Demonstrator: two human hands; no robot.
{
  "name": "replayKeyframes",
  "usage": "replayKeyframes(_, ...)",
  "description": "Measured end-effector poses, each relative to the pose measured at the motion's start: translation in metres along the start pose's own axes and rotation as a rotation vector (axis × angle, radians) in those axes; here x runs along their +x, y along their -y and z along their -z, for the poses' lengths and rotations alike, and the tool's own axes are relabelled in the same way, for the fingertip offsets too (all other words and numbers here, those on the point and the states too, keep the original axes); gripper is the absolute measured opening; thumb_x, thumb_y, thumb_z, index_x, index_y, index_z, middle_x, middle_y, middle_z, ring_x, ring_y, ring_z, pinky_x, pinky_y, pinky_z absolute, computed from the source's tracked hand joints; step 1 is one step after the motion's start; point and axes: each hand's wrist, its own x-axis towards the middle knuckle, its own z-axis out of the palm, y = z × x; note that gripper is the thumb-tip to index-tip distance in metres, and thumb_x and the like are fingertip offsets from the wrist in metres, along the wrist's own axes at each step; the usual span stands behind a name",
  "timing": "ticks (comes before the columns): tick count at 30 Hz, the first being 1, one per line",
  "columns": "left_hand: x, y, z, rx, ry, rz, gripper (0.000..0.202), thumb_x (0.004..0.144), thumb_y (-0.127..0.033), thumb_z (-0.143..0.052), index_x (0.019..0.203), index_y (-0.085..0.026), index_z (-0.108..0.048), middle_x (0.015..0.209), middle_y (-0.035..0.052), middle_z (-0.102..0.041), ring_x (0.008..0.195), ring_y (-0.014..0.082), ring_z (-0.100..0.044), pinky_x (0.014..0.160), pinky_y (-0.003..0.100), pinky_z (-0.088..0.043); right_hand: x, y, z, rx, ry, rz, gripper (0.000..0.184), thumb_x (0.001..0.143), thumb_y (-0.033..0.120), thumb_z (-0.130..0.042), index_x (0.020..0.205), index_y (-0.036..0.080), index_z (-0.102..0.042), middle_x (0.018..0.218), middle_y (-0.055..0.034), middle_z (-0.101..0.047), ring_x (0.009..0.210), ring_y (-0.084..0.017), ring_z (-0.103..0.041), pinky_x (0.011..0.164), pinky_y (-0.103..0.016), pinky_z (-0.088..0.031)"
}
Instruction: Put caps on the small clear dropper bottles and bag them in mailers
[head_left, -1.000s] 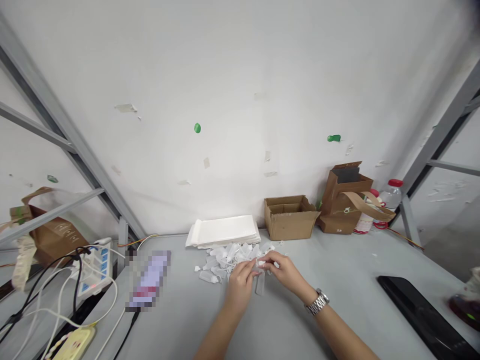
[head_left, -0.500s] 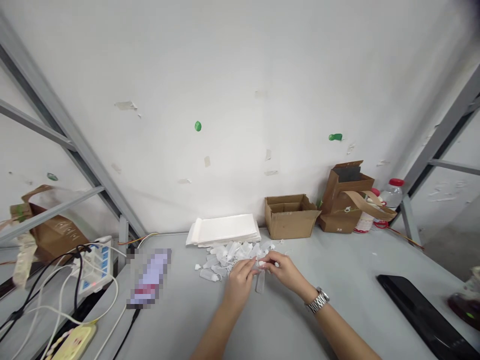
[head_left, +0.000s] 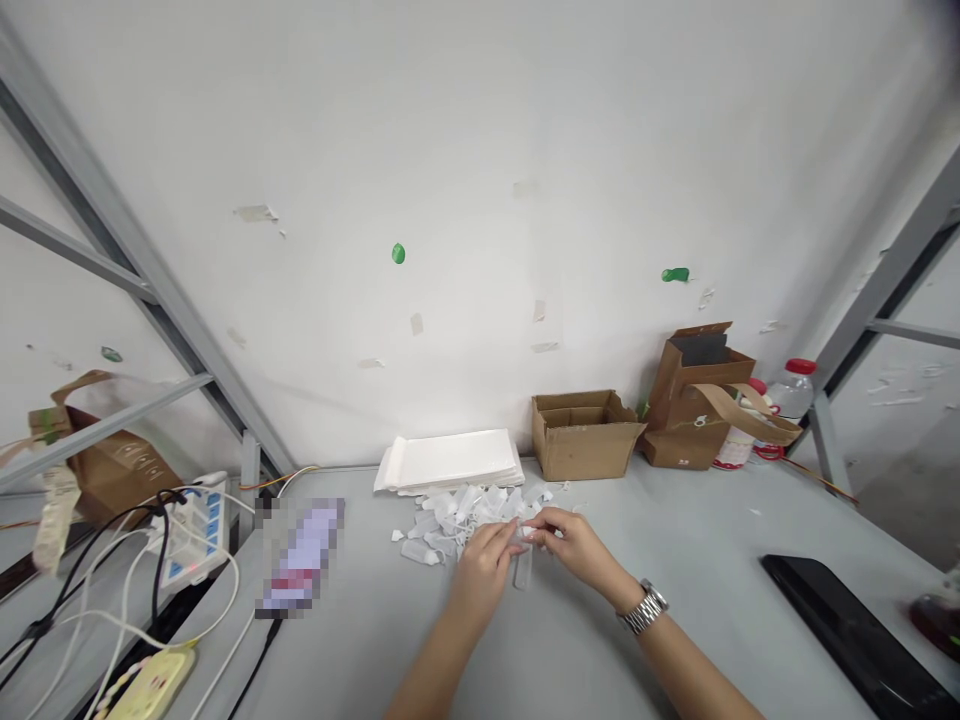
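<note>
My left hand [head_left: 481, 569] and my right hand [head_left: 576, 548] meet above the grey table [head_left: 570, 640], fingers pinched together on a small clear plastic bottle [head_left: 523, 565] that hangs down between them. Just beyond my fingers lies a pile of similar small white and clear plastic bottles [head_left: 465, 515]. A metal watch [head_left: 643, 609] sits on my right wrist.
A stack of white sheets [head_left: 448, 462] lies behind the pile, an open cardboard box [head_left: 585, 433] to its right, then a brown paper bag [head_left: 701, 405] and red-capped bottles [head_left: 795, 390]. A black flat object [head_left: 847, 630] lies at right. Power strips and cables [head_left: 161, 570] crowd the left edge.
Both hands stay together on the small bottle, with only slight finger movement. The view has shifted a little.
</note>
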Motion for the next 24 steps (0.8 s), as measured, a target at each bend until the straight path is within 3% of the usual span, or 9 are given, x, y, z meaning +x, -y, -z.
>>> replayKeyframes(3, 0.001, -0.005, 0.002, 0.022, 0.023, 0.02, 0.034, 0.084, -0.018, -0.045, 0.116, -0.024, -0.056, 0.093, 0.0063, -0.066, 0.087, 0.0177, -0.06, 0.077, 0.035, -0.053, 0.001, -0.001, -0.005, -0.078, -0.043, -0.046, 0.039, 0.084, 0.046, -0.046, 0.056, 0.019, -0.053, 0.051, 0.0018, -0.053, 0.053, -0.013, -0.049, 0.055, -0.025, -0.038)
replayKeyframes(6, 0.003, -0.011, 0.003, -0.024, 0.088, 0.098, 0.04, 0.084, -0.016, -0.043, 0.121, -0.027, -0.051, 0.092, 0.0049, -0.065, 0.087, 0.0168, -0.059, 0.079, 0.035, -0.052, 0.002, 0.001, -0.006, -0.097, -0.087, -0.058, 0.043, 0.084, 0.048, -0.044, 0.053, 0.02, -0.05, 0.05, 0.0017, -0.051, 0.051, -0.012, -0.046, 0.054, -0.025, -0.036)
replayKeyframes(13, 0.007, -0.016, 0.006, -0.251, 0.089, 0.266, 0.035, 0.083, -0.018, -0.043, 0.113, -0.026, -0.059, 0.091, 0.0052, -0.061, 0.084, 0.015, -0.059, 0.078, 0.033, -0.052, 0.003, 0.007, 0.002, 0.071, 0.024, -0.082, 0.042, 0.081, 0.051, -0.048, 0.056, 0.018, -0.055, 0.052, 0.0027, -0.049, 0.055, -0.012, -0.047, 0.057, -0.024, -0.037)
replayKeyframes(18, 0.012, -0.022, 0.009, -0.562, 0.028, 0.519, 0.031, 0.077, -0.035, -0.054, 0.103, -0.022, -0.065, 0.09, 0.0052, -0.063, 0.083, 0.0172, -0.061, 0.071, 0.033, -0.054, 0.003, 0.008, 0.01, 0.236, 0.078, -0.095, 0.036, 0.074, 0.052, -0.056, 0.069, 0.017, -0.062, 0.06, 0.0021, -0.051, 0.058, -0.012, -0.047, 0.058, -0.025, -0.038)
replayKeyframes(24, 0.02, -0.028, 0.012, -0.92, 0.028, 0.839, 0.056, 0.059, -0.047, -0.071, 0.104, -0.014, -0.065, 0.085, 0.0066, -0.068, 0.073, 0.0187, -0.063, 0.069, 0.037, -0.054, 0.004, 0.007, 0.015, 0.28, 0.044, -0.094, 0.037, 0.073, 0.055, -0.056, 0.065, 0.018, -0.057, 0.058, 0.003, -0.048, 0.055, -0.011, -0.044, 0.055, -0.024, -0.037)
